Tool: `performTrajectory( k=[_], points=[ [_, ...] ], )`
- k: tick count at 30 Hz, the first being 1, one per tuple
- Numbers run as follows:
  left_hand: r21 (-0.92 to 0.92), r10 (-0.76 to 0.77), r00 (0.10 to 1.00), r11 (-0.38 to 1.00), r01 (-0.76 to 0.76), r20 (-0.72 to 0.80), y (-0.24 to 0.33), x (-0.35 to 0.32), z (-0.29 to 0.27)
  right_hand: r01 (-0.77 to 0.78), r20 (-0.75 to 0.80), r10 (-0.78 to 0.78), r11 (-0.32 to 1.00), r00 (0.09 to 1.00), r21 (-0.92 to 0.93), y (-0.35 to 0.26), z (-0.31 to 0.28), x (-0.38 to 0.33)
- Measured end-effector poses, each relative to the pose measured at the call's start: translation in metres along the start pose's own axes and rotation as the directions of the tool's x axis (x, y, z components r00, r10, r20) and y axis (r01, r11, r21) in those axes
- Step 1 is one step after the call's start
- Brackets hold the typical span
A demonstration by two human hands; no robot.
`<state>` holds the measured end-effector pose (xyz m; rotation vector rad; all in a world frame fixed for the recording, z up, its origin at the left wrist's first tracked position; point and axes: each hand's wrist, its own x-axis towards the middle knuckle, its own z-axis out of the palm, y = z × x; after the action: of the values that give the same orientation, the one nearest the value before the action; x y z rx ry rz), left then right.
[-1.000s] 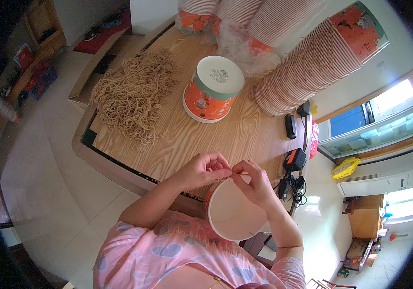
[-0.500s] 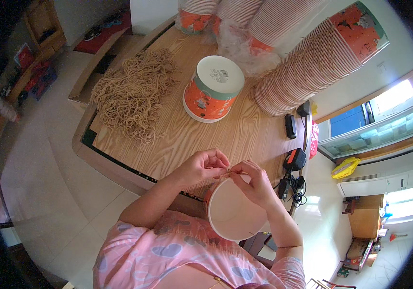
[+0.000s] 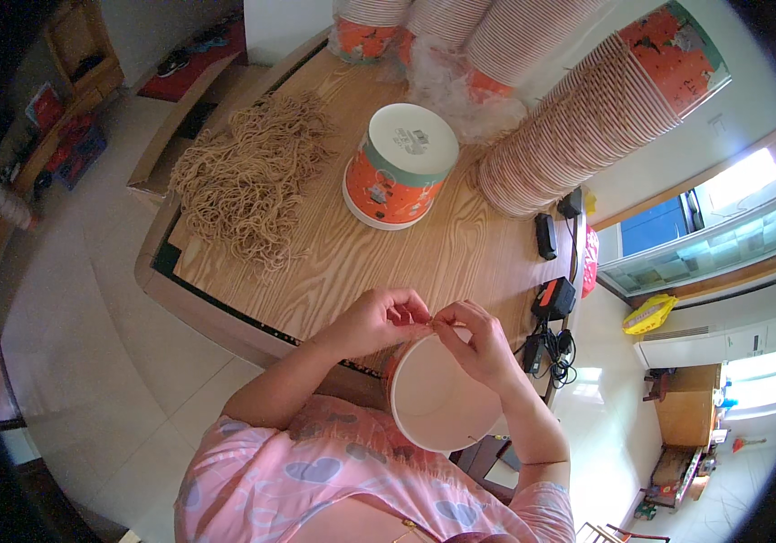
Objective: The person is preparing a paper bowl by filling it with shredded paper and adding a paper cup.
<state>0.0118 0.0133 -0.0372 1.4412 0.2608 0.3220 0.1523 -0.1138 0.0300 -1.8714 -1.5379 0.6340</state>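
Observation:
A white-lined paper bucket (image 3: 442, 407) rests tilted against my lap with its mouth toward me. At its far rim, my left hand (image 3: 386, 321) pinches with thumb and forefinger at a thin tan cord (image 3: 429, 323). My right hand (image 3: 474, 342) is closed in a pinch on the same bit of cord, its fingertips almost touching the left ones. Much of the cord is hidden by the fingers. A small cord end pokes out at the bucket's near right rim. Beyond my hands, a tangled heap of tan cords (image 3: 252, 181) covers the table's left part.
An orange and green bucket (image 3: 397, 181) stands upside down on the wooden table (image 3: 333, 262). A long leaning stack of nested buckets (image 3: 578, 127) lies at the right, with more stacks in clear plastic (image 3: 460, 90) behind. Black adapters and cables (image 3: 551, 330) line the right edge.
My left hand has shifted slightly down, and its fingers have curled in more. My right hand and the bucket stay nearly in place.

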Motion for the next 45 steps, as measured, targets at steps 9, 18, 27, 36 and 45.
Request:
performTrajectory(
  k=[9,18,27,36,45],
  points=[
    [0.109,0.027,0.998,0.994,-0.020,-0.059,0.003,-0.003,0.002,-0.026,-0.003,0.026,1.000,1.000,-0.006,0.001,0.001,-0.001],
    [0.022,-0.008,0.999,1.000,0.009,-0.054,0.005,-0.004,0.000,-0.061,-0.008,0.062,0.998,0.998,0.012,-0.003,0.001,-0.001],
    [-0.356,-0.059,0.994,0.931,0.087,0.088,-0.011,-0.001,-0.005,-0.032,0.004,0.032,0.999,0.999,-0.015,-0.003,0.000,-0.001],
    [-0.290,-0.008,0.996,0.956,0.033,0.088,-0.001,0.001,0.002,-0.043,0.012,0.043,0.999,0.999,-0.009,-0.004,0.000,0.000],
    [-0.157,-0.020,1.000,0.987,0.016,-0.021,0.003,0.001,0.008,-0.052,-0.003,0.052,0.999,0.999,-0.007,-0.004,0.000,-0.001]
  ],
)
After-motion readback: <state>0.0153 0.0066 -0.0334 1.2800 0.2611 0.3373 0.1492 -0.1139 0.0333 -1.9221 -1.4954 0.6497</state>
